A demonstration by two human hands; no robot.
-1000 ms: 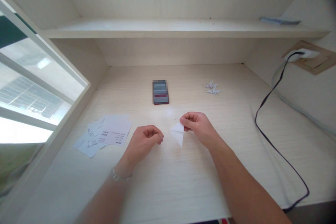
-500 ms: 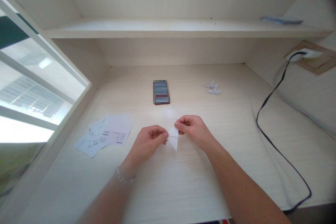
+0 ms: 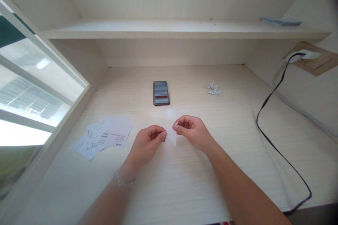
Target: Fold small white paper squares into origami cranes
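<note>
Left hand (image 3: 147, 143) and right hand (image 3: 192, 133) pinch my light, flimsy folded paper (image 3: 171, 136) by its top corners, I think.

White folded paper (image 3: 171, 136); small white paper cranes (image 3: 212, 89) alike. Bench (image 3: 232, 119) pale cream, fine streaked wood grain. White sheets (image 3: 114, 132) bear dark print blocks. Cable (image 3: 269, 144) black, unpatterned.

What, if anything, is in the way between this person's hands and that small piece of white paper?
Nothing visible: the folded white paper sits directly between the left hand and the right hand, with their fingertips at its edges.
</note>
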